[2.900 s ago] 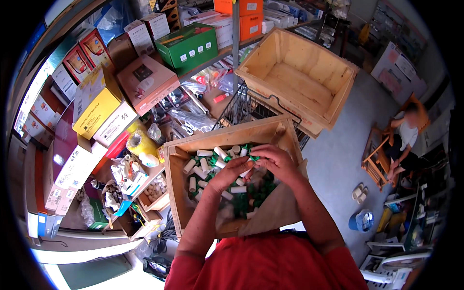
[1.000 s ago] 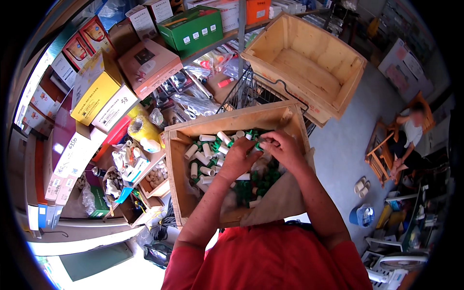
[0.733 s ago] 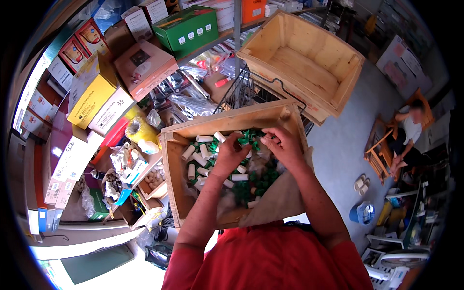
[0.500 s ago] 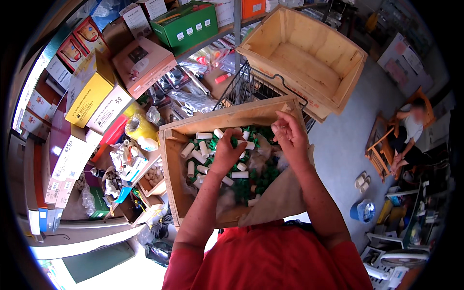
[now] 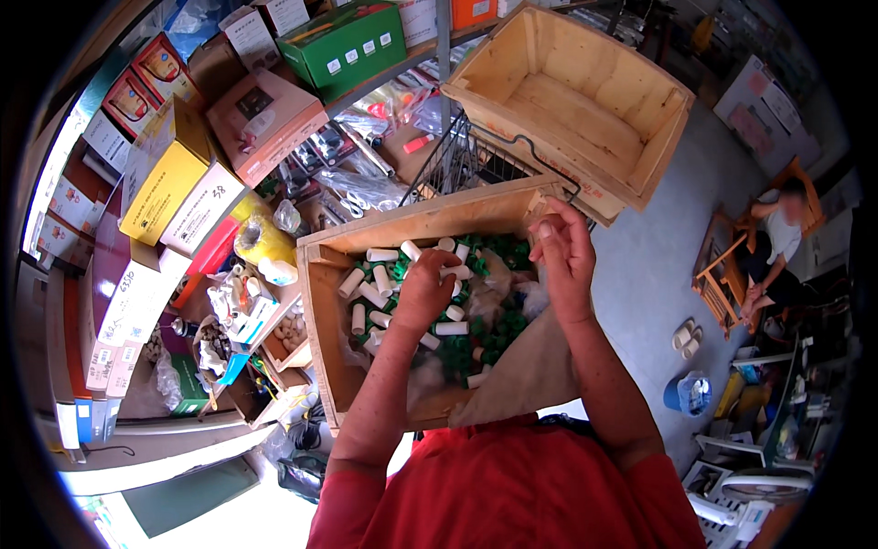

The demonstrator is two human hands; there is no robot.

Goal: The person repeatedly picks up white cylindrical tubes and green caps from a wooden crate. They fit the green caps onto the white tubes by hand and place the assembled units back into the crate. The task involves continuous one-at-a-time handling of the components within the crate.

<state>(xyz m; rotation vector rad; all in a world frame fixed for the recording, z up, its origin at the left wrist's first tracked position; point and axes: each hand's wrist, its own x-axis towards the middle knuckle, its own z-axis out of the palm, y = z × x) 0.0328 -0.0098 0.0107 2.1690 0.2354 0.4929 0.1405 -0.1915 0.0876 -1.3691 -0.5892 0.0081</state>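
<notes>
White tubes (image 5: pixel 451 328) | right hand (image 5: pixel 565 261) parted from left hand (image 5: pixel 426 291), fingers loose, crate's (image 5: pixel 430 222) far right | left curled, hold unclear | joint handling ended

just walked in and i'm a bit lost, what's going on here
Someone in a red shirt is handling white tubes and green pieces in a wooden box. Their left hand is down among the tubes; whether it holds one is hard to tell. Their right hand is raised over the box's right side, nothing visible in its grip.
</notes>
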